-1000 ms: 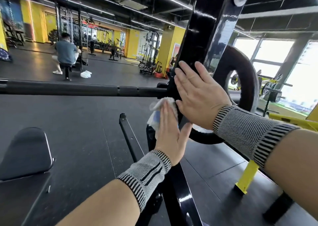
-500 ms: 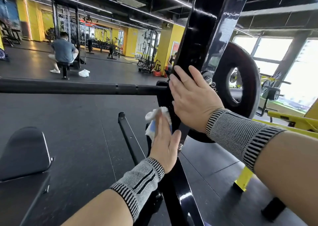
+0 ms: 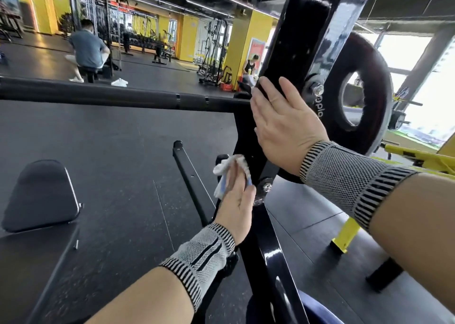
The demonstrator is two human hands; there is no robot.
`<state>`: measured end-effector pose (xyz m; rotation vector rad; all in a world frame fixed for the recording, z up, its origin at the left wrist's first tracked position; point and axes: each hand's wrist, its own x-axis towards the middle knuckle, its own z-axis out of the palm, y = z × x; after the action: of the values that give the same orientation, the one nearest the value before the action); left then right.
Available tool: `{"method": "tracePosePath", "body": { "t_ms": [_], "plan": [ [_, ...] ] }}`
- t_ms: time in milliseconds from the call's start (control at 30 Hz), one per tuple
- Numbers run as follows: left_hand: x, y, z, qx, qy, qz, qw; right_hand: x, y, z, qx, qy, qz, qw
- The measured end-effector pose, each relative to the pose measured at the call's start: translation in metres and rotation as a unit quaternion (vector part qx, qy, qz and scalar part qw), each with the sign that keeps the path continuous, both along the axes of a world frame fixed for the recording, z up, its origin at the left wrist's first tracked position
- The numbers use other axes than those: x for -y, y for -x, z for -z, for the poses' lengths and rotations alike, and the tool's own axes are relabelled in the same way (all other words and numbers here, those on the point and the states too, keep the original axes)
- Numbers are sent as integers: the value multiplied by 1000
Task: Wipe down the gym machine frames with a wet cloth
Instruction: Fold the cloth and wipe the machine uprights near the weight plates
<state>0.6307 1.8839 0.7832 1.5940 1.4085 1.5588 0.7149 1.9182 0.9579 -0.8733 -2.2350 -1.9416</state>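
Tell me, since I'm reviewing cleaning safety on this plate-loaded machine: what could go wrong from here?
1. The left hand presses the cloth right beside a bolted joint on the black frame; cloth or fingertips might snag there.
2. The right hand lies flat on the frame next to the loaded weight plate; if that arm pivots, fingers could be pinched.

White raised letters run along the inner face of the black weight plate (image 3: 364, 94); only "apla" can be read.
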Motion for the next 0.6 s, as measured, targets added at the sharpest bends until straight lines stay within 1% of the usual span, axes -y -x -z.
{"method": "tracePosePath", "body": {
  "t_ms": [67, 167, 233, 267, 333, 367, 433, 467, 500, 567, 600],
  "plan": [
    [14, 2, 24, -2, 59, 11, 998, 0, 1, 0, 7, 8, -1, 1000],
    [30, 4, 33, 3, 82, -11, 997, 2, 1, 0, 6, 5, 10, 1000],
    [25, 6, 17, -16, 52, -48, 997, 3, 2, 0, 5, 6, 17, 1000],
    [21, 5, 4, -14, 17, -56, 998, 3, 3, 1, 4, 6, 20, 1000],
    [13, 6, -19, 22, -48, -61, 997, 0, 3, 2, 2, 6, 22, 1000],
    [8, 8, -24, 38, -54, -71, 995, -1, 3, 2, 0, 5, 20, 1000],
    [0, 13, -16, 20, -16, -104, 994, -5, 2, 3, -6, 0, 12, 1000],
    [-2, 15, -5, -4, 19, -124, 992, -6, 2, 4, -6, -5, 11, 1000],
    [-2, 16, 11, -11, 60, -142, 988, -7, 2, 4, -4, -10, 10, 1000],
    [9, 11, 39, 26, 145, -150, 978, -8, 2, 5, -1, -11, 8, 1000],
    [17, 7, 46, 19, 158, -145, 977, -8, 2, 5, -2, -13, 7, 1000]
  ]
}}
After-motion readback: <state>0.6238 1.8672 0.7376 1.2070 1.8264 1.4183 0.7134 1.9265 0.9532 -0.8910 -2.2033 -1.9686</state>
